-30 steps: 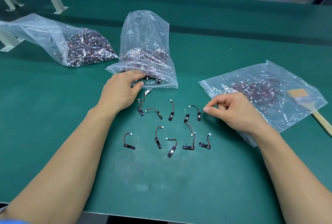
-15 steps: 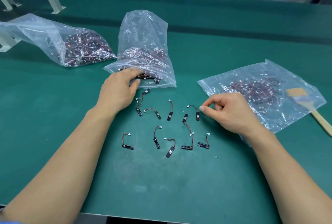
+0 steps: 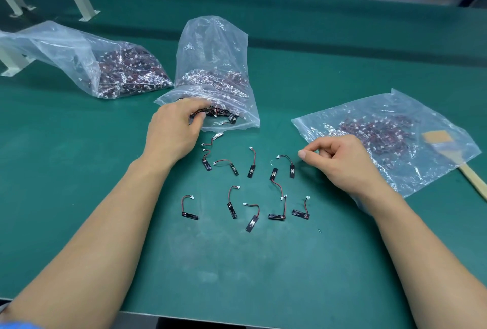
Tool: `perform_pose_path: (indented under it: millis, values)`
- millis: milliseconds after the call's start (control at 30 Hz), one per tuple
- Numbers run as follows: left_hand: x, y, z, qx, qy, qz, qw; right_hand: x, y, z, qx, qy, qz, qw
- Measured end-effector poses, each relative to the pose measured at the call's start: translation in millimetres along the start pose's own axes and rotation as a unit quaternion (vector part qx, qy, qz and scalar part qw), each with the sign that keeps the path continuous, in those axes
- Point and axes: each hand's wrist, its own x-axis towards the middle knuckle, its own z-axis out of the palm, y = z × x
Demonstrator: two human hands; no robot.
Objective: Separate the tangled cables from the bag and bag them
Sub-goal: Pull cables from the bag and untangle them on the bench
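Middle bag (image 3: 213,46) is stood up on the green table (image 3: 237,262), mouth flopped toward the person. The left hand (image 3: 176,131) is stuck into that mouth with its fingers bent over the tangled cables (image 3: 218,112). It's blurred there, so a real grip can't be told. The right hand (image 3: 340,160) is held just beside the loose cables (image 3: 251,170), fingers curled in, thumb pressed to forefinger, nothing seen between them. About a dozen loose cables are spread out singly between both hands. A flat bag (image 3: 395,107) of cables is laid to the right, a fuller bag (image 3: 79,49) to the left.
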Motion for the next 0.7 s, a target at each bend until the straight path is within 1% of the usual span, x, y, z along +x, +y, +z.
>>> perform_pose_path:
  millis: [67, 167, 300, 433, 533, 700]
  values:
    - [-0.2, -1.6, 0.2, 0.003, -0.009, -0.011, 1.0, 0.4, 0.5, -0.2, 0.022, 0.008, 0.012, 1.0]
    - [-0.5, -2.4, -0.6, 0.001, -0.031, -0.025, 0.999, 0.7, 0.3, 0.1, 0.028, 0.008, 0.014, 0.999]
    - [-1.0, -1.1, -5.7, 0.011, -0.083, -0.034, 0.996, 1.0, 0.7, 0.1, 0.032, 0.007, 0.019, 0.999]
    - [1.0, 0.0, -5.9, 0.037, -0.107, -0.033, 0.993, 0.8, 0.6, -0.1, 0.034, 0.005, 0.021, 0.999]
    - [0.6, 2.6, -5.8, 0.048, -0.142, -0.024, 0.988, 0.8, 0.1, -0.2, 0.031, 0.002, 0.023, 0.999]
    - [0.6, 4.9, -6.7, 0.05, -0.14, -0.015, 0.989, 0.7, -1.0, -0.5, 0.03, 0.002, 0.026, 0.999]
